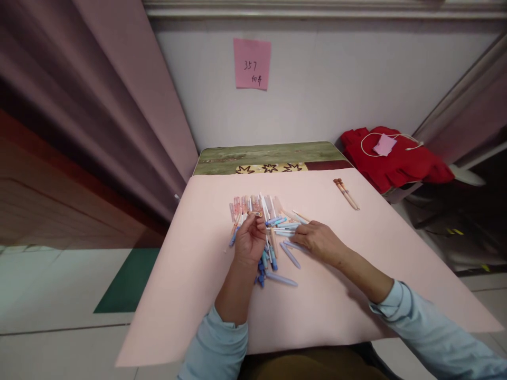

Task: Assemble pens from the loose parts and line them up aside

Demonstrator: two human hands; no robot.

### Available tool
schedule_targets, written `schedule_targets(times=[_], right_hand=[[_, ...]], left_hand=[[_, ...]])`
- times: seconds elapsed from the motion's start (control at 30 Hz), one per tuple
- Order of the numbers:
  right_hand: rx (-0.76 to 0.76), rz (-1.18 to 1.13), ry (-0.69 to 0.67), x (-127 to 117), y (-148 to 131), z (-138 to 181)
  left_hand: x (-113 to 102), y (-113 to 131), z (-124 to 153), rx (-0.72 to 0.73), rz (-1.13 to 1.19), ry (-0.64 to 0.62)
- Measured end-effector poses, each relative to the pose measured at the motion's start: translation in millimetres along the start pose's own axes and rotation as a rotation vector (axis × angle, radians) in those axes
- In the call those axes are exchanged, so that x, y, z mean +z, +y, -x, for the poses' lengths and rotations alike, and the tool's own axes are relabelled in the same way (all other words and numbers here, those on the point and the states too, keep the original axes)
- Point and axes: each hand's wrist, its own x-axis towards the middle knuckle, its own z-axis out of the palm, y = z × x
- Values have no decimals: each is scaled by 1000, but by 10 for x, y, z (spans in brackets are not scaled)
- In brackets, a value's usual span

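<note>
A heap of several pens point(273, 232), blue, pink and white, lies in the middle of a pink sheet point(190, 295) on the table. My left hand point(250, 240) is curled over the heap's left side and pinches a small brown-tipped pen point(255, 214) at its fingertips. My right hand point(319, 240) rests palm down on the heap's right side, fingers bent onto the blue pens; what they grip is hidden. Two brownish pens point(347, 193) lie apart at the far right of the sheet.
The table's green patterned top point(269, 155) shows beyond the sheet, against a white wall with a pink note point(252, 63). A red cloth point(392, 155) with a cord sits on a seat at the right. Curtains hang at left, tiled floor below.
</note>
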Motion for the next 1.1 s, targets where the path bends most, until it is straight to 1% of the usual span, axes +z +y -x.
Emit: schedule_targets(times=[0.2,0.3,0.4,0.47,0.5,0.6,0.67,0.7,0.73,0.77,0.87,1.1], right_hand=[[9,53,-21,30,-41,-56],[27,83,-5,56,-62,-47],[48,66,27,43,-67,-4],[94,-2,97,-4,-74,6],[132,-68,158,-38,-85,-7],[259,-386,419,-155,-175,-144],[309,-593,613,-215,-274,-296],[325,-663,690,-232,-325,-374],[331,-709,733,-237,-372,-446],[325,-735,756,-232,-410,-507],[311,-753,772,-174,-458,-600],[353,-737,778,-77,-392,-546]], left_hand=[[-7,-13,11,-4,-4,15],[-13,-13,5,2,-5,24],[-23,-11,-4,5,9,38],[-31,-16,-7,1,18,43],[-36,-23,-8,-3,19,40],[-51,-55,-7,-14,0,9],[-64,-76,-8,-22,-20,-18],[-71,-84,-10,-27,-27,-26],[-79,-89,-11,-31,-34,-27],[-86,-92,-12,-34,-39,-23],[-96,-99,-6,-40,-62,-15],[-41,-164,55,-55,-112,-22]])
